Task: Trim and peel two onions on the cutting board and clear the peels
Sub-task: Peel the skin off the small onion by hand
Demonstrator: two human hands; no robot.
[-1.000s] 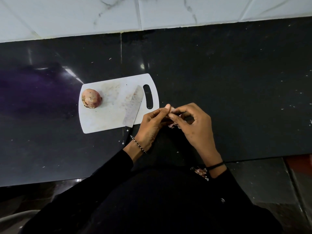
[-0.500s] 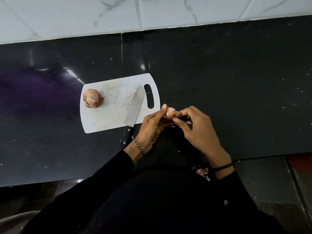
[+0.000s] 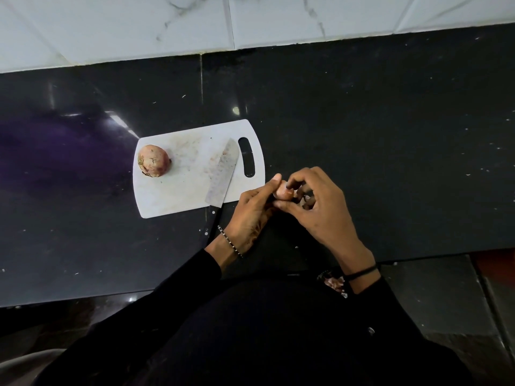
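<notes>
1. You are in a kitchen: a dark polished stone surface [image 3: 362,121] meets white marbled wall tiles [image 3: 139,23].
2. A white cutting board [image 3: 172,196] there carries 1 knife [image 3: 223,174] and 1 onion [image 3: 153,160].

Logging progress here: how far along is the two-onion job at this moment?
Done: nothing looks finished. In hand: left hand and right hand both grip one onion beside the cutting board, apparently peeling it; the knife lies on the board. Left: the second onion sits on the board in its skin, and peel scraps by the right wrist need clearing.
</notes>
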